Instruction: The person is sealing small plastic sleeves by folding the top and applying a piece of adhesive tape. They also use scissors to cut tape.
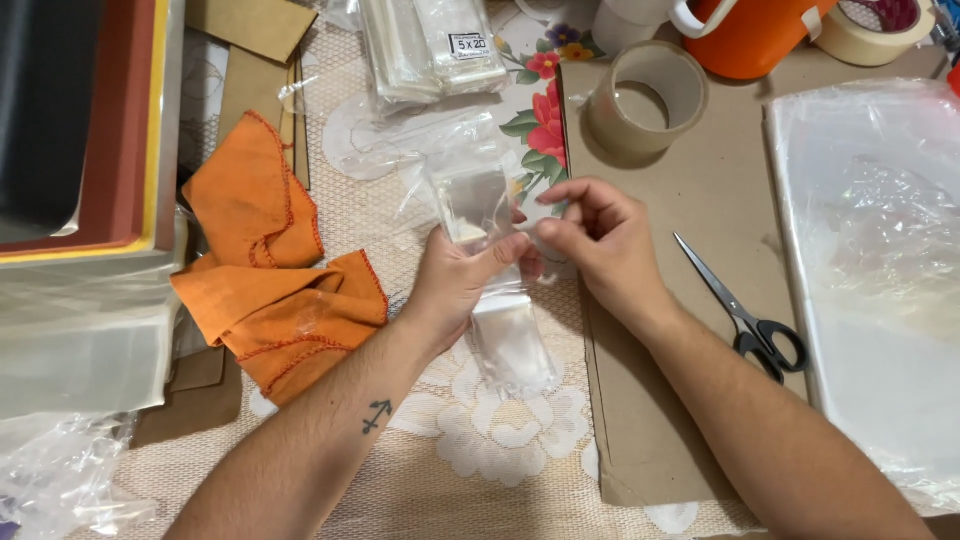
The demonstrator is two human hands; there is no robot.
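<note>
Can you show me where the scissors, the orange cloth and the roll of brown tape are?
scissors [745, 318]: head view, on the blades near the pivot.
orange cloth [262, 255]: head view, on its middle fold.
roll of brown tape [688, 95]: head view, on its right rim.

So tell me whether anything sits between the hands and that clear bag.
Nothing visible does. The left hand already grips the clear plastic bag around its middle, and the right hand pinches its edge. The scissors and orange cloth lie off to the sides.
</note>
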